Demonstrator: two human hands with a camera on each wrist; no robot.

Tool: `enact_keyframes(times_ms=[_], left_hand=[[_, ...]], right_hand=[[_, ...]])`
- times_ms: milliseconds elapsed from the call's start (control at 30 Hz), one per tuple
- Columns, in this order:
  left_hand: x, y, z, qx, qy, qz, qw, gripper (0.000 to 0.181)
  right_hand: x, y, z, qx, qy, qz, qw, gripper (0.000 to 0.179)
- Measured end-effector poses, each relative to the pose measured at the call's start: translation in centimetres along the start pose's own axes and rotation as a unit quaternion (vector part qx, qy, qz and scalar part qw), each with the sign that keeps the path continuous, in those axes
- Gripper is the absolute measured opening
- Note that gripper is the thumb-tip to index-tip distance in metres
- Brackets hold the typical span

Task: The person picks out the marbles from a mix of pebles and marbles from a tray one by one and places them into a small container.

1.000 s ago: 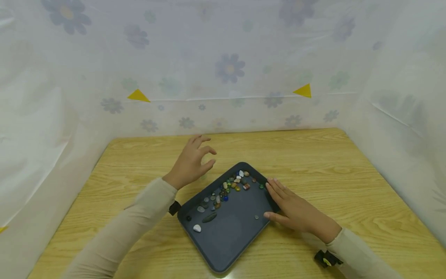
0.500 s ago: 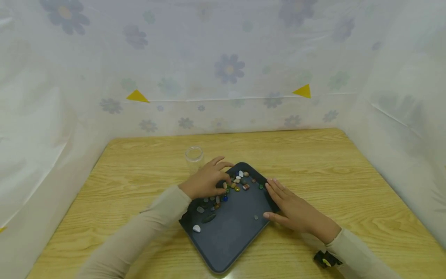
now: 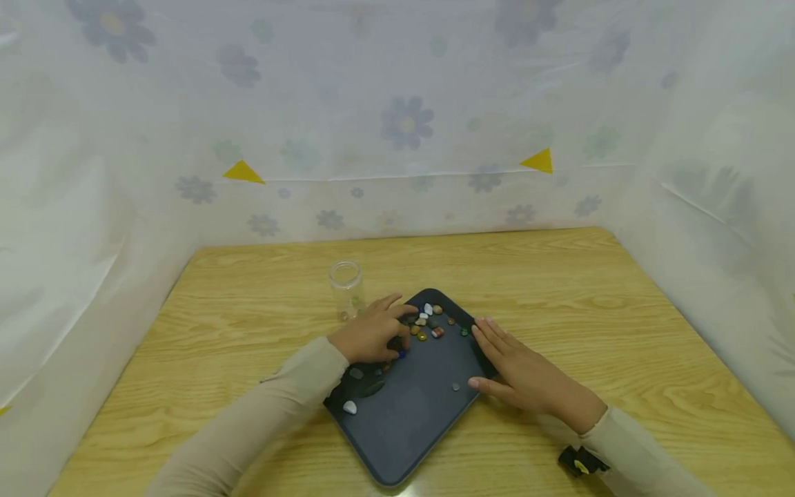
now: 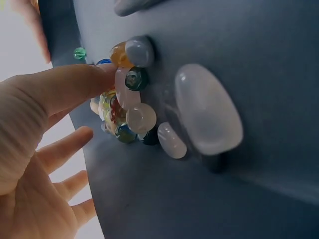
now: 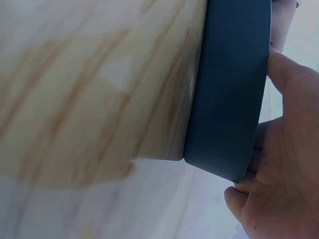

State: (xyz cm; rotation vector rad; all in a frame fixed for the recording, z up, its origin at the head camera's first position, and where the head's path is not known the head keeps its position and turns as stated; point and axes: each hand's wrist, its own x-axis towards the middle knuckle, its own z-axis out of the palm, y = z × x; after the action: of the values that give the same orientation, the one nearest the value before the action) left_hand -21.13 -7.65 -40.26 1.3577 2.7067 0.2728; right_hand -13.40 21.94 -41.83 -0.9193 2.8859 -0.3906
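Observation:
A dark grey rectangular tray (image 3: 410, 428) lies turned at an angle on the table, with small polished stones and glass beads in it. My left hand (image 3: 373, 331) reaches over its far left side, thumb and forefinger down among the stones. In the left wrist view the thumb (image 4: 82, 84) touches the heap beside a pink stone (image 4: 127, 89); the forefinger's tip is hidden behind it, the other fingers spread apart. A large milky stone (image 4: 208, 109) lies nearer the camera. My right hand (image 3: 528, 376) rests on the tray's right edge, fingers straight, thumb over the rim.
Behind my left hand stands a clear jar (image 3: 345, 276), with a few small stones low inside. A white stone (image 3: 350, 407) lies near the tray's left corner, and a small pale one (image 3: 455, 387) near my right thumb. Flowered white cloth (image 3: 406, 124) surrounds the wooden table (image 3: 559, 276).
My left hand has moved right and down from beside the tray to the stones, uncovering the clear jar behind it. My right hand stays on the tray's edge.

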Motion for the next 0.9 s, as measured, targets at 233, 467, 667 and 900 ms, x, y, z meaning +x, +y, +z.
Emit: enact_keyframes(times_ms=[233,467,667,900], left_hand=[[0.1,0.0,0.3,-0.006,-0.006,-0.001,1.0,0.012],[0.3,0.1,-0.2,-0.003,0.021,0.014,0.9997,0.014],[0.3,0.2,-1.4,0.003,0.057,0.02,0.9982,0.013],[0.2,-0.2,-3.1,0.017,0.128,0.036,0.991,0.014]], right_hand=[[0.0,-0.1,-0.1,0.0,0.0,0.001,1.0,0.087],[-0.1,0.0,0.0,-0.004,0.005,-0.001,1.0,0.086],[-0.1,0.1,0.0,-0.002,0.004,0.0,1.0,0.086],[-0.1,0.1,0.1,0.002,0.003,0.003,1.0,0.087]])
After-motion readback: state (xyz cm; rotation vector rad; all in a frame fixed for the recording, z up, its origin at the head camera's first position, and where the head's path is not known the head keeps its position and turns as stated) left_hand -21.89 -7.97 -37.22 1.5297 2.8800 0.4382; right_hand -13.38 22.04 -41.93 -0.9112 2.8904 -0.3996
